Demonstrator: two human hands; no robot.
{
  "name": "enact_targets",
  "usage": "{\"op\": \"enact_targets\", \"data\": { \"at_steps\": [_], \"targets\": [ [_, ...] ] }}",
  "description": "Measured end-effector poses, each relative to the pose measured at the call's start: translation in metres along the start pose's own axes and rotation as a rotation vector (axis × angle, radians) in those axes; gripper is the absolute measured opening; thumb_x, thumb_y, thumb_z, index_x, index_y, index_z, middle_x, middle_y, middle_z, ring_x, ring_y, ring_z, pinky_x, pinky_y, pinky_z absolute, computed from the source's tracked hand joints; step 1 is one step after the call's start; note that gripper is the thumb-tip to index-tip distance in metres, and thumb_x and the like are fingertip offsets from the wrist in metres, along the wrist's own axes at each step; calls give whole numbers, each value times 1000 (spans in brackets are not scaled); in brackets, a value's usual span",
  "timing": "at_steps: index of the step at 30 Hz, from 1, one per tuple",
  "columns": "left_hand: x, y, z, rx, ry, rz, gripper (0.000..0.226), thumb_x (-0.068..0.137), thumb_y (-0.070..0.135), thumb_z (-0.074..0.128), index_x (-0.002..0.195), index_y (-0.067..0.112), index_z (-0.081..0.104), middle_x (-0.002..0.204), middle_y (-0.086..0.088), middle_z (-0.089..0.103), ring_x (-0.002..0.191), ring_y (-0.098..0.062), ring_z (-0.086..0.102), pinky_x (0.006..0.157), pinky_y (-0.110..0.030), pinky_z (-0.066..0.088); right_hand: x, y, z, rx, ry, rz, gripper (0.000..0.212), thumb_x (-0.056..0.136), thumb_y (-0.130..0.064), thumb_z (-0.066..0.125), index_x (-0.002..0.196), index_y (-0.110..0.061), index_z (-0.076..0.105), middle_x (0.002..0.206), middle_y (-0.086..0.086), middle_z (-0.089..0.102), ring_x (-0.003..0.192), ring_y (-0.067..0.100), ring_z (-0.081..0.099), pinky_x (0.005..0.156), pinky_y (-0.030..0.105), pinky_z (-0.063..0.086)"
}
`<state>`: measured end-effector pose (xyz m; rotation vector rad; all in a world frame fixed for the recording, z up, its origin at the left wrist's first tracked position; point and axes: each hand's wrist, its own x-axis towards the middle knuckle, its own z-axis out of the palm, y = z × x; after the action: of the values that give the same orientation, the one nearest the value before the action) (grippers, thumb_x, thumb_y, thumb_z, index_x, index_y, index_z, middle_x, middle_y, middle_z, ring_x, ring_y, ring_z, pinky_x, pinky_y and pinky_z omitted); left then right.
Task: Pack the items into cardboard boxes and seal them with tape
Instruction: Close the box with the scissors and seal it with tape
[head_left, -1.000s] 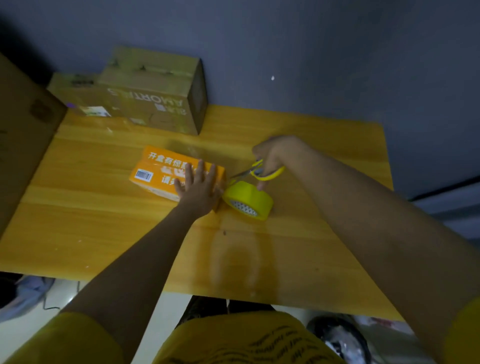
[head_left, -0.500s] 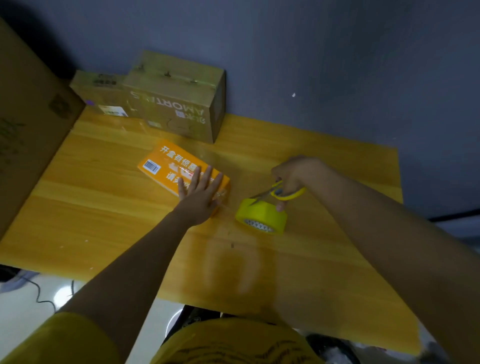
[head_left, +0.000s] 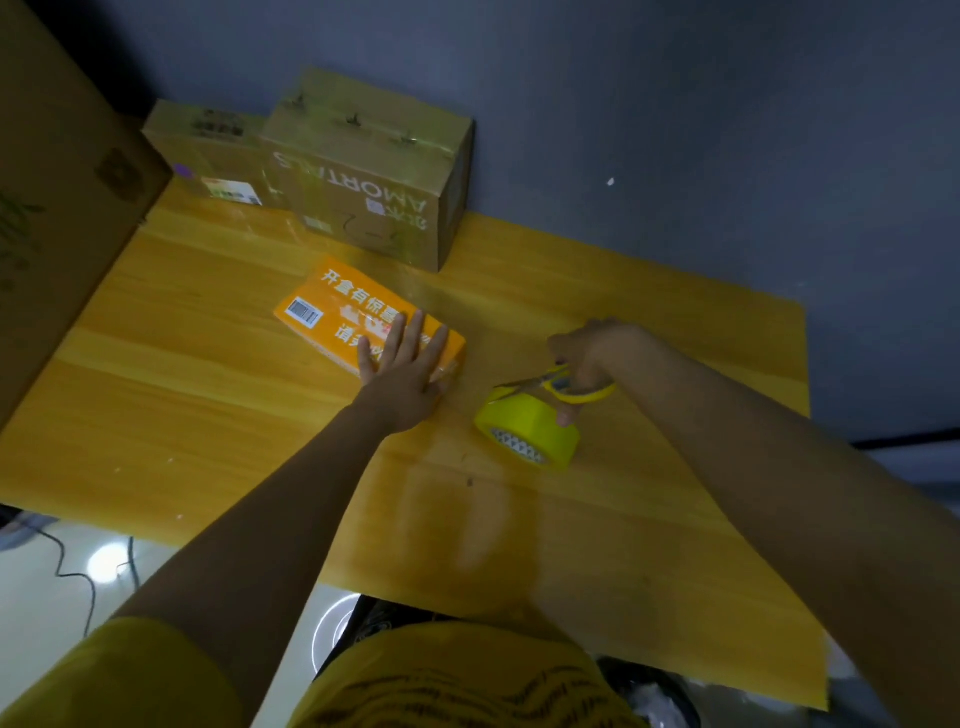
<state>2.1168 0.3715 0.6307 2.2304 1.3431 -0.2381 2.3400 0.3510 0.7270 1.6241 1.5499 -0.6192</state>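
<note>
Tape roll (head_left: 527, 434) now sits clear of our flat-fingered left hand (head_left: 402, 371) pressing the orange box (head_left: 332, 312); our right hand (head_left: 589, 358) grips scissors (head_left: 563, 387), probably cutting the strip.

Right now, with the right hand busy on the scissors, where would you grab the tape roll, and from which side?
Take the tape roll across its outer yellow band, coming from above on the near side. It stands tilted, core opening facing the camera, so thumb and fingers can span the band. The right hand and the scissors crowd its far top edge, and the left hand lies flat on the orange box.
</note>
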Motion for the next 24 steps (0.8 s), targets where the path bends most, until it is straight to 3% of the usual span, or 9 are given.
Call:
{"op": "enact_targets", "data": {
  "at_steps": [6, 7, 9, 11, 13, 16, 18, 21, 24],
  "targets": [
    [1, 24, 4, 69, 71, -79, 69, 97, 36, 43, 153, 25, 4, 160, -7, -15, 146, -26, -18, 112, -58, -10, -5, 18, 29, -21, -45, 20, 62, 90, -59, 52, 135, -18, 38, 137, 6, 48, 124, 31, 42, 101, 43, 29],
    [-1, 28, 4, 113, 117, -79, 68, 95, 34, 46, 153, 22, 10, 160, -10, -6, 147, -27, -11, 113, -57, -6, -3, 18, 31, -14, -41, 25, 62, 90, -59, 51, 135, -18, 38, 137, 6, 48, 123, 31, 42, 100, 44, 29],
    [-7, 38, 4, 168, 274, -50, 52, 92, 34, 47, 139, 14, 36, 149, -16, 26, 139, -31, 22, 111, -50, 16, -3, 20, 32, 4, -12, 20, 63, 90, -59, 52, 135, -19, 39, 138, 6, 48, 125, 31, 41, 101, 45, 28],
    [-13, 48, 4, 85, 345, -46, 38, 95, 39, 44, 118, 10, 52, 124, -15, 51, 115, -33, 47, 92, -42, 36, -2, 19, 32, 9, -7, 21, 63, 89, -59, 53, 135, -19, 39, 139, 5, 47, 126, 30, 40, 103, 46, 27],
    [-18, 54, 8, -87, 174, -118, 46, 98, 46, 39, 114, 8, 59, 108, -16, 64, 102, -34, 59, 81, -39, 45, 0, 18, 31, 12, -3, 24, 68, 86, -63, 54, 135, -19, 39, 140, 3, 47, 127, 30, 39, 104, 47, 26],
    [-19, 59, 18, -537, -174, -269, 49, 100, 41, 40, 113, -2, 59, 106, -20, 68, 95, -35, 66, 86, -40, 53, -3, 15, 30, 14, -10, 33, 79, 78, -70, 58, 135, -18, 40, 139, 4, 47, 127, 31, 40, 105, 48, 26],
    [-20, 67, 25, -816, -255, -359, 46, 101, 41, 40, 91, 1, 60, 95, -19, 67, 78, -30, 64, 75, -37, 52, -3, 16, 33, 16, -4, 38, 80, 77, -71, 59, 134, -17, 40, 138, 5, 48, 126, 32, 42, 105, 47, 26],
    [-22, 78, 35, -1166, -303, -502, 34, 101, 38, 43, 97, 6, 56, 77, -6, 62, 55, -11, 58, 56, -24, 44, -7, 17, 30, 9, 8, 48, 79, 78, -70, 59, 135, -18, 40, 138, 5, 48, 126, 31, 42, 104, 45, 28],
    [-24, 76, 42, -1372, -380, -533, 30, 100, 35, 45, 94, 8, 57, 84, -3, 62, 61, -6, 61, 62, -21, 45, -5, 22, 17, -64, 104, 53, 67, 83, -64, 58, 132, -19, 45, 135, 7, 52, 125, 31, 45, 103, 40, 31]
  ]
}}
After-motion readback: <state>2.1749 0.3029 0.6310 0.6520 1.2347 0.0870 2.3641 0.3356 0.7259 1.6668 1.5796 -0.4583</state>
